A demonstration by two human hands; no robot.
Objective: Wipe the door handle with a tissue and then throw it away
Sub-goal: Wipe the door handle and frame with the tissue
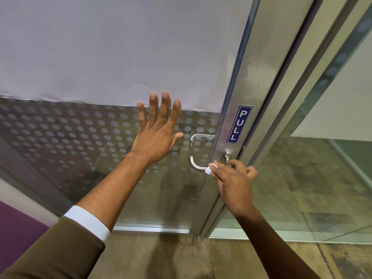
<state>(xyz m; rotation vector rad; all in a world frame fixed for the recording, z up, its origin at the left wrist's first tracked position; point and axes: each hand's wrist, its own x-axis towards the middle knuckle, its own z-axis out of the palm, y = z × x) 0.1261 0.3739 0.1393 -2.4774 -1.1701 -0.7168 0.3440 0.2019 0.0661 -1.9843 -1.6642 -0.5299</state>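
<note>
A steel lever door handle (194,164) juts from the aluminium frame of a glass door (233,125). My right hand (234,184) pinches a small white tissue (210,168) and holds it against the handle's bar, near the frame. Part of the handle is hidden behind that hand. My left hand (158,133) lies flat on the glass panel to the left of the handle, fingers straight and spread.
A blue PULL sign (239,124) sits on the frame above the handle. The glass carries a dotted frosted band and a white sheet (120,47) above it. A second handle (198,136) shows through the glass. Tiled floor lies below, with a fixed glass panel (322,168) to the right.
</note>
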